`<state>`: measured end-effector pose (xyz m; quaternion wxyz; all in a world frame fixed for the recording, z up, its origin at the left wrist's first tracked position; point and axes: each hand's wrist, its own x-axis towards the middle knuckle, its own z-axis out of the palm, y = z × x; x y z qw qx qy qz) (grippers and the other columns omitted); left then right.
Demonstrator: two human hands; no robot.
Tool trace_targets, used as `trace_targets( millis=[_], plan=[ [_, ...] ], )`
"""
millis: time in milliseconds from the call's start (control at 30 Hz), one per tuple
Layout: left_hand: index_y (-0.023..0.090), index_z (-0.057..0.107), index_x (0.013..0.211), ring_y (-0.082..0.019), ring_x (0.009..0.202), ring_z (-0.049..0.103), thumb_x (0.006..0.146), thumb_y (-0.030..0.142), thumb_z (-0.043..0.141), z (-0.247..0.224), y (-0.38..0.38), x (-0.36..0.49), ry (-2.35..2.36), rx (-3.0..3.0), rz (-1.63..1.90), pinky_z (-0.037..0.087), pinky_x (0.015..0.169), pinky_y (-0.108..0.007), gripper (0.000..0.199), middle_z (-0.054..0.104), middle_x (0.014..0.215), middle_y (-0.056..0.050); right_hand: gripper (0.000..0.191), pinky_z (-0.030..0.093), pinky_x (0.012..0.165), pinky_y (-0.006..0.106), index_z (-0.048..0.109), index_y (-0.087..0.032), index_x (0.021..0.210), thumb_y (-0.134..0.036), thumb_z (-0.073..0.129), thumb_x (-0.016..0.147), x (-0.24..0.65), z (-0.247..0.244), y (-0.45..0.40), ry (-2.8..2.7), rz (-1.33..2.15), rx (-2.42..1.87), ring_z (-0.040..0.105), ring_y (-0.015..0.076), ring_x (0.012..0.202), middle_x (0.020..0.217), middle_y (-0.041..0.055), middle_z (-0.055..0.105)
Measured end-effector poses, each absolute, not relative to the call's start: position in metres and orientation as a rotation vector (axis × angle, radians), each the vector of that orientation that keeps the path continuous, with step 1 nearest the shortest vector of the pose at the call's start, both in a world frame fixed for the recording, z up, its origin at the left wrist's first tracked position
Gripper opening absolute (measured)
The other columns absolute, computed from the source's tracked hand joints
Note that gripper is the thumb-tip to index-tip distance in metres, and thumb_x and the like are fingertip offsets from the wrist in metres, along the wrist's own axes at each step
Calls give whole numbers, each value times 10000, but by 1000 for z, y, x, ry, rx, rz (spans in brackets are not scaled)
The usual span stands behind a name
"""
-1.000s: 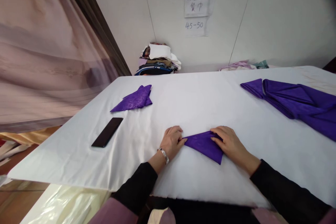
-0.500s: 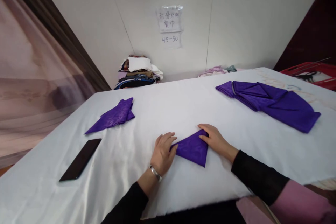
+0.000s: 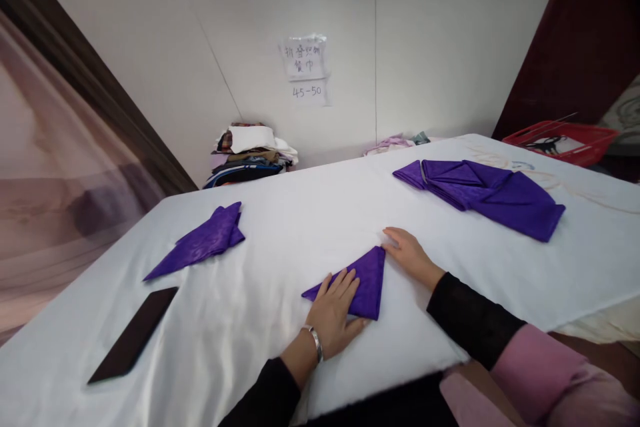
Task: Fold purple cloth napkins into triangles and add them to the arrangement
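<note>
A purple cloth napkin (image 3: 367, 280), folded into a triangle, lies in front of me on the white tablecloth (image 3: 320, 213). My left hand (image 3: 334, 313) rests flat on its middle, fingers stretched out and thumb by the lower edge. A silver bracelet (image 3: 313, 341) circles that wrist. My right hand (image 3: 409, 253) is beside the napkin's upper right corner, fingers extended and holding nothing; its thumb is close to the corner, and I cannot tell whether it touches.
Another folded purple napkin (image 3: 210, 239) lies at left, above a dark flat phone-like slab (image 3: 134, 333). More folded purple napkins (image 3: 493, 190) lie at right. Behind the table are stacked clothes (image 3: 253, 153), a red basket (image 3: 563, 143) and a handwritten wall sign (image 3: 305, 70).
My left hand has moved from the napkin's left tip to lie flat on its middle. My right hand has let go of the upper right corner. The camera view has shifted.
</note>
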<state>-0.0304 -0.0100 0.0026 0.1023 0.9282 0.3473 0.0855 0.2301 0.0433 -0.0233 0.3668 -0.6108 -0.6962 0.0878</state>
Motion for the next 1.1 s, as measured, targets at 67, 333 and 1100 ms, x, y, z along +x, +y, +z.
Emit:
trace_targets(
  millis=[67, 333, 1100],
  plan=[
    [180, 313, 1369, -244, 1344, 234, 797, 381, 526, 1, -9, -31, 1036, 2747, 258, 177, 1101, -508, 642, 311, 1445, -92, 381, 325, 1016, 450, 555, -180, 1179, -219, 447, 815, 230, -17, 32, -1816, 193, -1480, 449, 238, 1191, 1234, 111, 552],
    [244, 449, 1288, -180, 1237, 433, 850, 200, 376, -10, 16, -40, 998, 2677, 479, 329, 1054, -444, 445, 492, 1331, -30, 738, 93, 1094, 442, 330, -163, 1373, -202, 570, 675, 194, 13, -17, -2411, 393, -1030, 253, 231, 1324, 1403, 106, 384],
    [223, 662, 1002, -236, 989, 615, 796, 496, 485, -1, 61, -11, 1238, 1844, 809, 451, 934, -393, 386, 685, 1037, -37, 283, 468, 598, 280, 612, -153, 805, -259, 720, 566, 284, 27, 49, -829, 1221, -1267, 590, 136, 555, 674, 0, 653]
  ],
)
